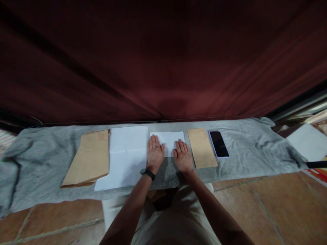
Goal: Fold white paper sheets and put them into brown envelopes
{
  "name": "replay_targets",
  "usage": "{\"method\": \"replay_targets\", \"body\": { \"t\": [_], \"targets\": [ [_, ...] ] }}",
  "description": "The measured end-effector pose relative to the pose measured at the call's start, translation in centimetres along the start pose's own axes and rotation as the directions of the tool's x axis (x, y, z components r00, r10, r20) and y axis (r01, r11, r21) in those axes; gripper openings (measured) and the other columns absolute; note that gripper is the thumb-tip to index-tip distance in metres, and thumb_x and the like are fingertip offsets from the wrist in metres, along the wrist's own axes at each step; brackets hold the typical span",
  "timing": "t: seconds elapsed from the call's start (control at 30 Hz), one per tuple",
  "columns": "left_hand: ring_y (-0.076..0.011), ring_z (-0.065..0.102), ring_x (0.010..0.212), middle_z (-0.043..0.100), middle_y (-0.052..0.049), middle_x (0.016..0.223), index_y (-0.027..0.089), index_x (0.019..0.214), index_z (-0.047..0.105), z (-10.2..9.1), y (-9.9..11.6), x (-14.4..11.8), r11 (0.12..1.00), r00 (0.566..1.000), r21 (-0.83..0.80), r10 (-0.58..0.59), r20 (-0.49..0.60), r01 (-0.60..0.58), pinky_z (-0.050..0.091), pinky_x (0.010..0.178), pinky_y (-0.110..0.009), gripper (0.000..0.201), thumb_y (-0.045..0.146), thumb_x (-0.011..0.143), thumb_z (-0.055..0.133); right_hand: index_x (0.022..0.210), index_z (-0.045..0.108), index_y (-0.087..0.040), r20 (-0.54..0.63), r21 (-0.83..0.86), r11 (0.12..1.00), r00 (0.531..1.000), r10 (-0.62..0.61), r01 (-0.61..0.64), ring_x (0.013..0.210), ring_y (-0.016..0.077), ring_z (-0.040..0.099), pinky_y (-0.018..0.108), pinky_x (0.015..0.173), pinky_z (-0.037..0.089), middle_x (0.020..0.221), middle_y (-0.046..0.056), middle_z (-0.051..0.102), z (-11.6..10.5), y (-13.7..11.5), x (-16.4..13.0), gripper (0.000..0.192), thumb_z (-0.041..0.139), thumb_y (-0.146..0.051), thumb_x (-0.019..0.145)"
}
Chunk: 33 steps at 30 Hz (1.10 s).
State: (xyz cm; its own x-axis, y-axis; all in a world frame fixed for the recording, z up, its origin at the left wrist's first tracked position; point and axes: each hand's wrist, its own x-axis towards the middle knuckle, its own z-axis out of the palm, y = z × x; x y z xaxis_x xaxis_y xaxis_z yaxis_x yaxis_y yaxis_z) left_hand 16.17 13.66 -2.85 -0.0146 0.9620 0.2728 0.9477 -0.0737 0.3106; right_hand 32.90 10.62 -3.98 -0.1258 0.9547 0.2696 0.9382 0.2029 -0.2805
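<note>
Lays the left hand (155, 153) open and palm-down across the left edge of the small white sheet (169, 141), with fingers straight and thumb turned in toward its middle. Lays the right hand (183, 158) the same way across the sheet's right edge, flat and gripping nothing. Wears a dark watch (147, 174) on the left wrist, nearer the body than the sheet. Has the small white sheet lying on a grey cloth (250, 146), between larger white sheets (127, 153) just to its left and a brown envelope (202, 148) just to its right. Has, farther left of it, a pile of brown envelopes (94, 153) overlapping those larger sheets, and, right of it past the single envelope, a phone (219, 144) with a dark screen. Faces a dark red cloth (163, 68) beyond the small sheet.
</note>
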Motion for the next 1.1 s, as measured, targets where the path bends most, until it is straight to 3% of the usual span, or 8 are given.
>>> {"method": "replay_targets", "body": {
  "t": [0.27,0.53,0.7,0.9,1.1],
  "targets": [
    [-0.031,0.026,0.155,0.034,-0.025,0.162,-0.001,0.153,0.035,-0.8,0.6,-2.6,0.998,0.998,0.035,0.047,0.036,-0.048,0.025,0.126,-0.053,0.061,0.035,0.104,0.035,0.153,0.044,-0.01,0.006,0.034,0.999,1.0,0.011,-0.011,0.15,0.0288,0.035,0.052,0.123,0.026,0.16,0.017,0.041,-0.7,-0.9,1.1,0.051,0.039,-0.028,0.106],
    [-0.0294,0.028,0.154,0.038,-0.024,0.16,-0.001,0.153,0.038,-1.2,0.5,-2.6,0.999,0.998,0.024,0.042,0.043,-0.043,0.027,0.125,-0.052,0.057,0.02,0.1,0.034,0.15,0.051,-0.015,0.092,0.088,0.987,0.985,-0.143,0.135,0.15,0.0248,0.037,0.045,0.123,0.029,0.16,0.012,0.043,1.0,-4.2,5.2,0.047,0.038,-0.031,0.107],
    [-0.0304,0.029,0.154,0.04,-0.023,0.159,0.001,0.152,0.04,-1.0,0.5,-2.6,0.999,0.999,0.002,0.038,0.011,-0.038,0.028,0.125,-0.052,0.059,0.031,0.101,0.037,0.15,0.05,-0.016,0.034,0.024,0.991,0.99,-0.136,0.135,0.148,0.0267,0.039,0.047,0.122,0.029,0.16,0.013,0.043,1.7,-2.3,5.9,0.047,0.04,-0.033,0.107],
    [-0.0304,0.03,0.153,0.041,-0.021,0.159,0.004,0.154,0.039,-0.6,0.2,-2.6,0.999,0.999,-0.003,0.044,-0.023,-0.044,0.031,0.124,-0.053,0.059,0.032,0.101,0.036,0.151,0.048,-0.013,-0.038,-0.036,0.998,0.998,-0.054,0.052,0.147,0.0282,0.04,0.049,0.119,0.032,0.158,0.016,0.045,1.7,0.7,6.0,0.05,0.04,-0.035,0.107],
    [-0.0312,0.033,0.152,0.042,-0.023,0.158,0.001,0.152,0.041,-0.5,0.1,-2.6,0.999,0.998,0.002,0.051,-0.03,-0.05,0.033,0.123,-0.052,0.06,0.032,0.1,0.038,0.152,0.046,-0.008,-0.076,-0.059,0.998,0.997,-0.011,0.006,0.146,0.0295,0.042,0.05,0.119,0.033,0.156,0.02,0.047,1.0,1.8,5.3,0.052,0.04,-0.034,0.107]
  ]
}}
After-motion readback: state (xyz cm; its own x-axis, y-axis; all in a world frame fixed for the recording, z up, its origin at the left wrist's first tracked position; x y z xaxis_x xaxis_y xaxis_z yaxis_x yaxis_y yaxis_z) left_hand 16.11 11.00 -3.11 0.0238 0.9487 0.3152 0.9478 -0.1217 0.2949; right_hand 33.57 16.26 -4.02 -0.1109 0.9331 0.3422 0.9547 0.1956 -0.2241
